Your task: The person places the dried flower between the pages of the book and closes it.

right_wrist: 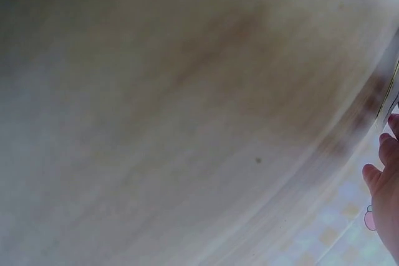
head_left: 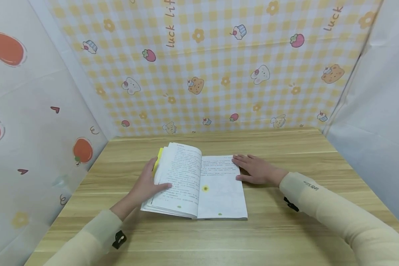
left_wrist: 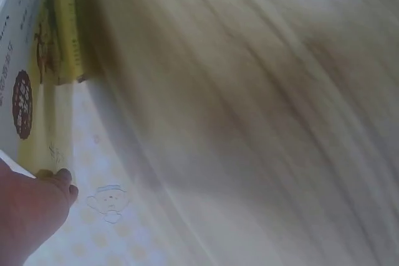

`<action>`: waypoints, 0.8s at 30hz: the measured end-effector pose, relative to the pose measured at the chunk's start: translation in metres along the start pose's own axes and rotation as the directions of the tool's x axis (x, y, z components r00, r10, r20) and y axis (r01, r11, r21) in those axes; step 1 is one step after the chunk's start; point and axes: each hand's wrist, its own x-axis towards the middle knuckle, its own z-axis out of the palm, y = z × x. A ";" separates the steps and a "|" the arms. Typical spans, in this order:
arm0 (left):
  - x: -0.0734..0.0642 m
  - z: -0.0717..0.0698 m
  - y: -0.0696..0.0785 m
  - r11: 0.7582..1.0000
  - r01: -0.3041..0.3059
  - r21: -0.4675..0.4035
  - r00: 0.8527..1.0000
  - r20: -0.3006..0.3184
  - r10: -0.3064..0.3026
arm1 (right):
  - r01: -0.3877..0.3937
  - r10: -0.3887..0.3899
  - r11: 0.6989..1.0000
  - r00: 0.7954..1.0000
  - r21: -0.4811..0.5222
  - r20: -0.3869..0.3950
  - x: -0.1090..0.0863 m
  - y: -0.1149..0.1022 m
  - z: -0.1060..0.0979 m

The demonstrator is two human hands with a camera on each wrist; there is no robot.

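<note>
An open book [head_left: 221, 197] lies on the wooden table, printed text on both pages and small yellow-green marks on the paper. Its left-hand pages are raised in a curve, and a yellow cover edge [head_left: 158, 157] shows behind them. My left hand [head_left: 149, 187] grips this left side, thumb over the page and fingers behind the cover. In the left wrist view, the left hand [left_wrist: 37, 216] is at the edge of the yellow cover [left_wrist: 55, 123]. My right hand [head_left: 257, 170] rests with extended fingers on the right page's outer edge; the right wrist view shows part of this hand [right_wrist: 388, 185].
The wooden table [head_left: 193, 244] extends around the book. Behind it hangs a yellow checked cloth [head_left: 219, 48] with cartoon prints. A white sheet with fruit prints [head_left: 36, 92] stands at the left, and a plain white sheet [head_left: 382, 111] at the right.
</note>
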 end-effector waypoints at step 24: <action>-0.003 -0.016 0.055 0.939 0.028 -0.343 0.990 0.142 0.022 | -0.024 0.023 0.999 0.999 0.034 0.022 0.000 -0.002 -0.001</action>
